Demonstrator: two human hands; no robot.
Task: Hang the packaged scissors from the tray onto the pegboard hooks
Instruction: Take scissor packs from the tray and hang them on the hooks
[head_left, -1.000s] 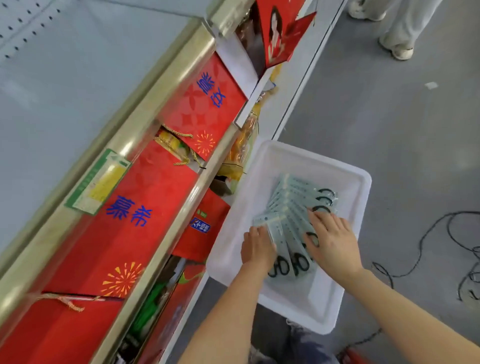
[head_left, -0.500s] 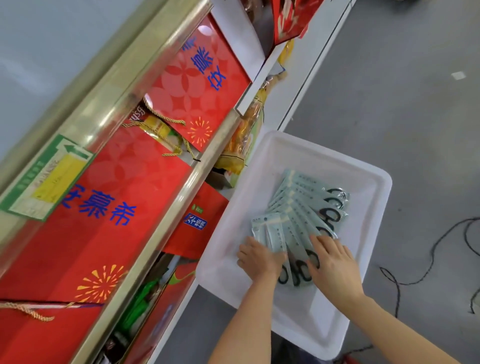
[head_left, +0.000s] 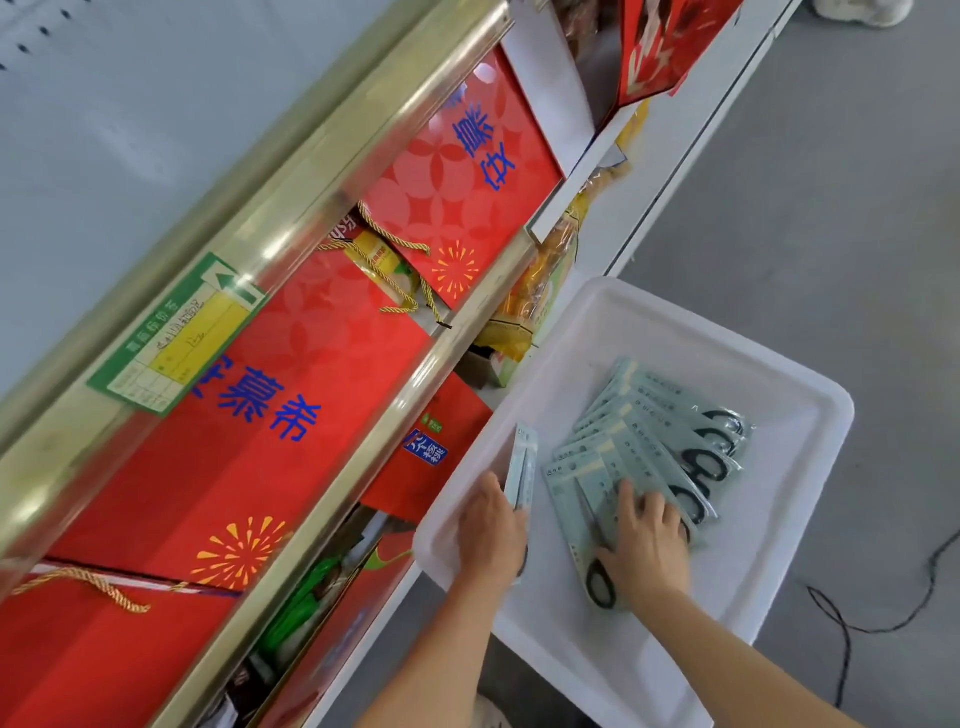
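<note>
White tray (head_left: 810, 415): one scissors pack (head_left: 522, 465) is gripped edge-on by the left hand (head_left: 491, 530); the fanned packs (head_left: 649, 441) are pressed flat by the open right hand (head_left: 647, 545).

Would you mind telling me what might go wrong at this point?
The left hand grips one pale green scissors packet edge-on, so it might slip free. The right hand presses on the fanned pile of scissors packets in the white plastic tray; dragging it could scatter them.
</note>
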